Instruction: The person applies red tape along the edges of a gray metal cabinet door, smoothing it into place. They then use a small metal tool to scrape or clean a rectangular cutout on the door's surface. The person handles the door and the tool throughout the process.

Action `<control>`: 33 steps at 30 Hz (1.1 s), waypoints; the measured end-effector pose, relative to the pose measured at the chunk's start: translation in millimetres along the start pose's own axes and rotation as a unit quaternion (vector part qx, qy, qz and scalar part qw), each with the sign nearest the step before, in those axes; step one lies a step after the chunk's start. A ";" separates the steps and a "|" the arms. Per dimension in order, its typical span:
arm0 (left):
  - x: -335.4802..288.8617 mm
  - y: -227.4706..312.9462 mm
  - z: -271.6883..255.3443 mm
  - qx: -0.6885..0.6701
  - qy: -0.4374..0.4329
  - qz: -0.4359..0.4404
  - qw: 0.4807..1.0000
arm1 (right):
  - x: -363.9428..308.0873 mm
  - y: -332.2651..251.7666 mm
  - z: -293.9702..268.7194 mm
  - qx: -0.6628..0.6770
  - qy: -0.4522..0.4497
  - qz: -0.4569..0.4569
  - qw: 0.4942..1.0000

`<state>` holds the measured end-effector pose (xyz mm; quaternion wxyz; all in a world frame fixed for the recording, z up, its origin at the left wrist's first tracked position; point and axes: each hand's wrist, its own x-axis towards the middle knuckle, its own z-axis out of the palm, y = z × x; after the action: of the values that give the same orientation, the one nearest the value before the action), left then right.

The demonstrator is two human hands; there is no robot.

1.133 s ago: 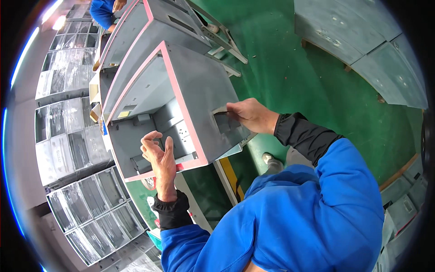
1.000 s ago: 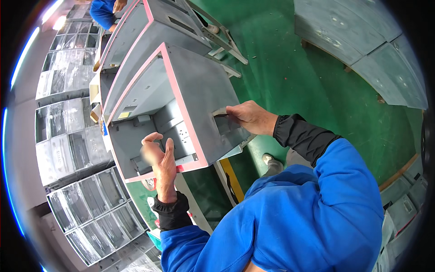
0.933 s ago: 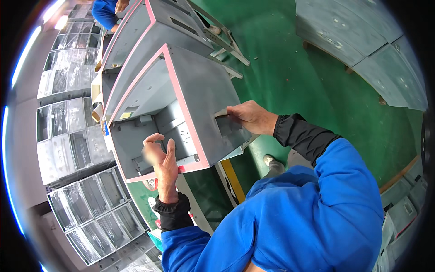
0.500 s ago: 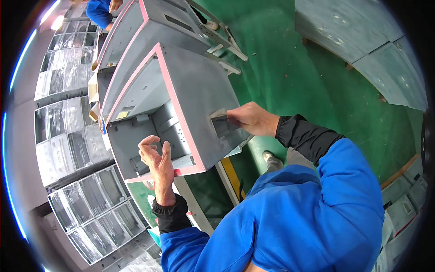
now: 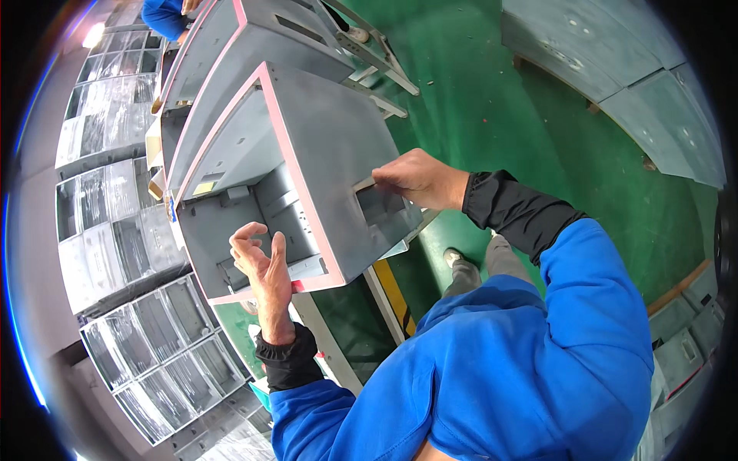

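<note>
A grey metal cabinet shell with pink-edged rims lies open toward me on a work stand. My right hand grips the edge of a rectangular cut-out in its side panel. My left hand hovers at the open front near the lower rim, fingers spread and curled, holding nothing. Inside the shell are grey brackets and a small yellow label.
More grey cabinet shells stand in a row behind. Stacks of wrapped grey panels fill the left side. Green floor lies to the right, with grey panels at its far edge. Another person in blue is at the top.
My left hand has drawn back from the shell's lower front rim and opened its fingers. My right hand has stayed on the side cut-out.
</note>
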<state>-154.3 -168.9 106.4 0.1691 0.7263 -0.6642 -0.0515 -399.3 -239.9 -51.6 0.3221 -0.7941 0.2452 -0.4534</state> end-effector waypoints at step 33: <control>-234.1 -172.3 128.9 -0.475 0.085 -0.173 0.859 | -78.6 -151.8 306.4 0.193 -0.033 0.223 0.955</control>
<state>-56.0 48.5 -103.6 0.5374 0.6626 -0.4065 -0.3270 -152.3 4.3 -101.3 0.5699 -0.6568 0.3127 -0.3822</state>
